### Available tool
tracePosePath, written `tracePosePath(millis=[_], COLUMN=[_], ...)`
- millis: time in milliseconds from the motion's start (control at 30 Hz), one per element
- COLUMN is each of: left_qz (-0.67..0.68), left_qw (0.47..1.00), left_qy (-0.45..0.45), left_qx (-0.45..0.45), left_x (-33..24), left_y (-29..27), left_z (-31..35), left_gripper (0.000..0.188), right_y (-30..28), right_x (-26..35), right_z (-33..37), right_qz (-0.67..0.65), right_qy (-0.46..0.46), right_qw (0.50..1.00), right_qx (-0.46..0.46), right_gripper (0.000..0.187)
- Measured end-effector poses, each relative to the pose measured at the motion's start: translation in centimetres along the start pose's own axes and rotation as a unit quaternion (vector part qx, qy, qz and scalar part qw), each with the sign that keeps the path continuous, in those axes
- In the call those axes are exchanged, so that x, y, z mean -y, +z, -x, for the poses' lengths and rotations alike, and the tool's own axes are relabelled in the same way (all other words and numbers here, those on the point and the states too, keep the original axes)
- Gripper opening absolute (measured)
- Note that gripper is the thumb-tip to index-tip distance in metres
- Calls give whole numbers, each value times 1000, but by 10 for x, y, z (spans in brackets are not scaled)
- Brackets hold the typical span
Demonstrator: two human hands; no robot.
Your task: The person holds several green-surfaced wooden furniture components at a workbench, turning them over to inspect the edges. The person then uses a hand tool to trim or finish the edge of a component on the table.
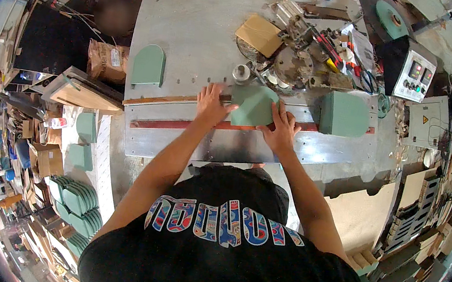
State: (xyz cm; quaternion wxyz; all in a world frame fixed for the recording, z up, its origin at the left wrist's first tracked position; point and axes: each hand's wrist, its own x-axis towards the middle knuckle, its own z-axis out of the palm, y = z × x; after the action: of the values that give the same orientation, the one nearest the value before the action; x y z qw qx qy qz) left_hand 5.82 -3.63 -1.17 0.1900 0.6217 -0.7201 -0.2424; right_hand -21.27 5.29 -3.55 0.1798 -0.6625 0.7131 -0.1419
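A green panel [253, 107] with one rounded end lies flat at the middle of the metal worktable [186, 30], beside a round metal cutter post [241, 73]. My right hand [280, 126] grips its rounded right end, fingers along the edge and thumb at the near side. On the other side, my left hand [212, 106] has its fingers apart over the brown guide strip [171, 101]. The left thumb reaches the panel's straight edge; whether it presses there I cannot tell. Nearer to me, a red strip [182, 126] runs along the table.
A single green panel [148, 65] lies at the table's left, and a green stack [345, 115] stands at the right. Tools and a machine part [293, 64] crowd the back right, near a control box [415, 72]. More green stacks [78, 201] stand at lower left.
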Motion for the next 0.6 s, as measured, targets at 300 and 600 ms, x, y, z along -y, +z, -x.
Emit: tracePosePath(millis=[300,600], left_qz=[-58,-116], left_qw=[988,959], left_qy=[84,180], left_qx=[112,185], left_x=[65,88], left_y=[-28,-64], left_z=[-48,-38], left_gripper=[67,99], right_y=[20,31], right_x=[27,52], right_z=[-4,-4], right_qz=[13,-2], right_qy=[-30,-19], right_qw=[999,1000], right_qx=[-6,19], right_gripper=[105,104])
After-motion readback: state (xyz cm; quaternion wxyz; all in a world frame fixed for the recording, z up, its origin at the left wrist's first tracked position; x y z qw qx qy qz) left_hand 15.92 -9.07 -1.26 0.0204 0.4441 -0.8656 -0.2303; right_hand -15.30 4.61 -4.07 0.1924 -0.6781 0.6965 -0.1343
